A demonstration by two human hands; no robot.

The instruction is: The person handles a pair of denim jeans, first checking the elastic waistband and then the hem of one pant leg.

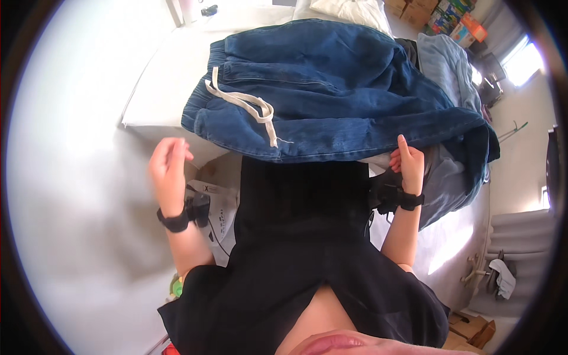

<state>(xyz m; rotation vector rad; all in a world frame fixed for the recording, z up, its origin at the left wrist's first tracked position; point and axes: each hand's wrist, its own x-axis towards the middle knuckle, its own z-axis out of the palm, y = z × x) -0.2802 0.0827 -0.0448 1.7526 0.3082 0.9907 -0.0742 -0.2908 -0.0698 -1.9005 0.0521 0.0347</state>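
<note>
A pair of dark blue jeans (331,89) lies spread sideways across a white surface, its elastic waistband to the left and its legs to the right. A knotted white drawstring (260,112) hangs over the front near the waistband. My left hand (170,164) is held off the near left corner of the waistband, apart from the cloth, with its fingers loosely bent and nothing in them. At the near edge of the legs, my right hand (408,164) has its thumb over the denim and its fingers curled at the edge. What lies under those fingers is partly hidden.
The white surface (160,94) has a corner at the left. Light blue clothing (447,65) is piled beyond the legs, and grey cloth (444,183) hangs below them. A cream cloth (349,9) and cardboard boxes (411,12) are at the back. A white bag (216,213) stands below.
</note>
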